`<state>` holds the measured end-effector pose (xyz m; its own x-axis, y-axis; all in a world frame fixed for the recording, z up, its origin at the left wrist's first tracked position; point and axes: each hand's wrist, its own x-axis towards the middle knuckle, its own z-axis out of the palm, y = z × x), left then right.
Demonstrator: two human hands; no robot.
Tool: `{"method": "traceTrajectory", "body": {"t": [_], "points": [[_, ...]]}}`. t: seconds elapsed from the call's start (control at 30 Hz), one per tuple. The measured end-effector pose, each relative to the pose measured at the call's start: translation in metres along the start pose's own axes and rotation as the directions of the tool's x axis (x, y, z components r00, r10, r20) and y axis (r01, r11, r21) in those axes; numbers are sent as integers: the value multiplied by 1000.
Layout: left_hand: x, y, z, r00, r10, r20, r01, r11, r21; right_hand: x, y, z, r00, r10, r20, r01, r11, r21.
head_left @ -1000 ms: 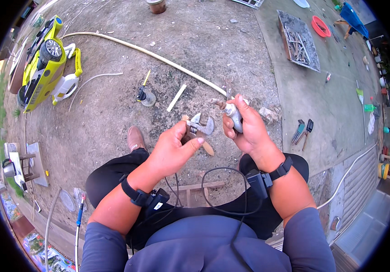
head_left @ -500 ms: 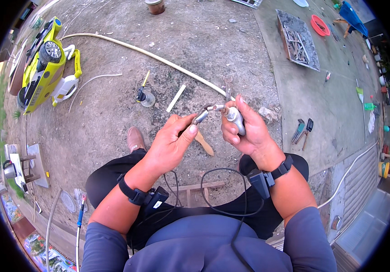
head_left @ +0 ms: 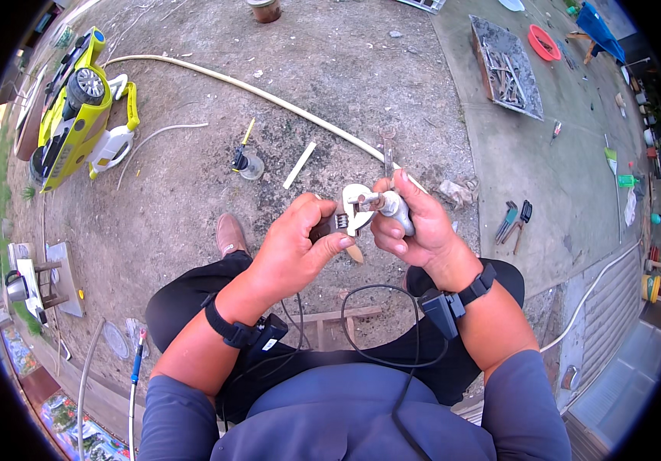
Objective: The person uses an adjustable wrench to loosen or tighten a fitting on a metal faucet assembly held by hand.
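- Nearest, black trousers [head_left: 184, 303] stretch over knees set apart, with a dark cable [head_left: 379, 285] looped between them
- The left hand [head_left: 299, 237] is closed around an adjustable wrench [head_left: 341, 221], its head toward the other hand
- The right hand [head_left: 425, 221] is wrapped around a silver metal fitting [head_left: 398, 213], held clear of the ground [head_left: 346, 77], its rusty stem [head_left: 375, 201] pointing left
- The step in hand looks like bringing the wrench jaws around that stem; glare washes out the head, so I cannot tell whether they touch it
- As I judge it, the next move calls for the jaws square and snug on the stem, and a firm right hand so the fitting does not twist
- Just beyond the right hand, a rusty spanner [head_left: 389, 150] lies on the ground
- Farther off lie a pale strip [head_left: 299, 165] and a spray bottle [head_left: 251, 167], then a long pale hose [head_left: 269, 97]
- Farthest, at the upper right, a grey tray [head_left: 492, 34] bears a pile of metal tools [head_left: 508, 81]
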<state>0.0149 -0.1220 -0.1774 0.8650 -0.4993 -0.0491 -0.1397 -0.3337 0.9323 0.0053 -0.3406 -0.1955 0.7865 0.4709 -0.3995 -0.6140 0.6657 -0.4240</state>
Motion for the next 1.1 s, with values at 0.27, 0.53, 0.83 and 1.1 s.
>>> {"method": "traceTrajectory", "body": {"t": [0.27, 0.53, 0.83, 1.1], "points": [[0, 0, 0, 999, 29, -13, -28, 997, 73, 0, 3, 1, 1000, 0, 5, 0, 1000, 16], [-2, 1, 2, 998, 0, 66, -2, 1000, 19, -4, -2, 3, 998, -34, 45, 40, 990, -137], [-3, 13, -1, 975, -127, 181, 153, 979, -133, -6, -5, 7, 995, -71, 68, 85, 967, -242], [-1, 16, -4, 964, -150, 218, 178, 978, -112, -8, -7, 7, 996, -74, 59, 86, 963, -255]]}}
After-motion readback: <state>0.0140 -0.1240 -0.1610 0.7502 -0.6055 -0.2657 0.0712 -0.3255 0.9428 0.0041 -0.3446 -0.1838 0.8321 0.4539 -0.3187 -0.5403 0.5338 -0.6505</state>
